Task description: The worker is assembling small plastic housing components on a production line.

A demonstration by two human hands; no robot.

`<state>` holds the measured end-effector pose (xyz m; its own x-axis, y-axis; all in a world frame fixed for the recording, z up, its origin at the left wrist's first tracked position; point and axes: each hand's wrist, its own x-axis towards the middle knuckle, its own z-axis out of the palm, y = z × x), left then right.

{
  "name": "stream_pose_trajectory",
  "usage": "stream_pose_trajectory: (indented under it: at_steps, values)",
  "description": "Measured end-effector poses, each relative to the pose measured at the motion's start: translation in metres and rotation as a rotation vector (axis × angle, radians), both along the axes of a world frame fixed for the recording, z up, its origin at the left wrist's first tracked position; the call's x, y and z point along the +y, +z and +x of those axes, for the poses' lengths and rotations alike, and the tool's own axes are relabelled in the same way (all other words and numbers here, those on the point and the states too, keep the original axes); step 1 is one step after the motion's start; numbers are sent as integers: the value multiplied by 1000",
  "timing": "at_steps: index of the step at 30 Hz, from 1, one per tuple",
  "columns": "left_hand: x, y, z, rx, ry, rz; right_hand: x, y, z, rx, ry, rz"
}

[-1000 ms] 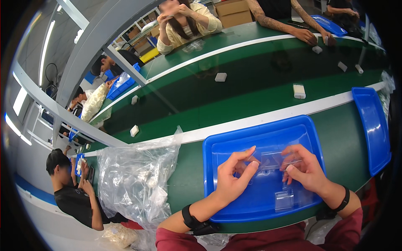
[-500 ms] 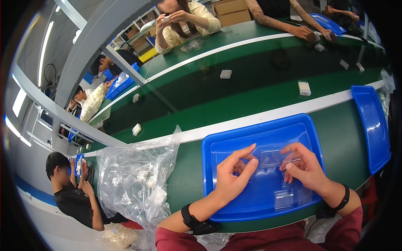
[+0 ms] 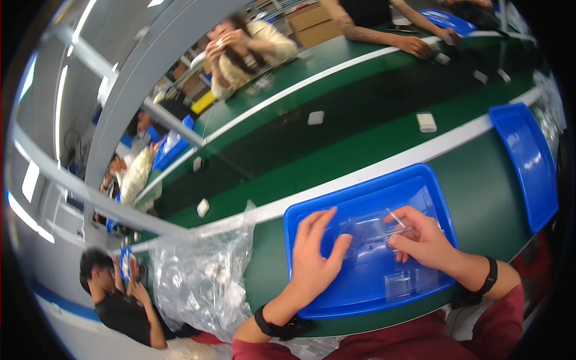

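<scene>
Over the blue tray [image 3: 442, 180], my right hand [image 3: 427, 241] pinches a thin clear plastic piece [image 3: 396, 218] between thumb and fingers. My left hand [image 3: 317, 255] is above the tray's left side, thumb and fingers apart, with nothing visible in it. Between the hands, more clear plastic [image 3: 360, 231] shows faintly against the blue; its shape is hard to make out. Flat, clear rectangular pieces [image 3: 397, 287] lie on the tray floor near its front edge, below my right hand.
A large clear plastic bag [image 3: 201, 270] lies left of the tray. A second blue tray [image 3: 528, 162] stands at the right. Beyond a white rail, small white boxes [image 3: 426, 123] sit on the green belt [image 3: 360, 144]. Several other people work around it.
My left hand has moved left, away from my right hand, and its fingers have spread. My right hand keeps its clear piece. The whole view has shifted and tilted slightly.
</scene>
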<state>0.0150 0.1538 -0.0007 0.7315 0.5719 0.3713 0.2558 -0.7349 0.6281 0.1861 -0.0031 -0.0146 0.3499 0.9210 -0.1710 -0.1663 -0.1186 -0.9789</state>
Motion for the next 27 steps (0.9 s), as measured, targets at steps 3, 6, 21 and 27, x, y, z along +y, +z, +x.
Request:
stream_pose_trajectory:
  at_steps: [3, 6, 21, 27]
  values:
    - [29, 32, 15, 71, 27, 289, 2, -4, 0, -43, -33, 5]
    - [77, 58, 59, 200, -38, 226, -1, -3, 5, -215, -22, 54]
    - [217, -14, 257, 395, -5, 318, 4, -16, -3, -272, 58, 122]
    - [10, 70, 239, -169, -921, -240, 2, -22, 1, -237, 51, 98]
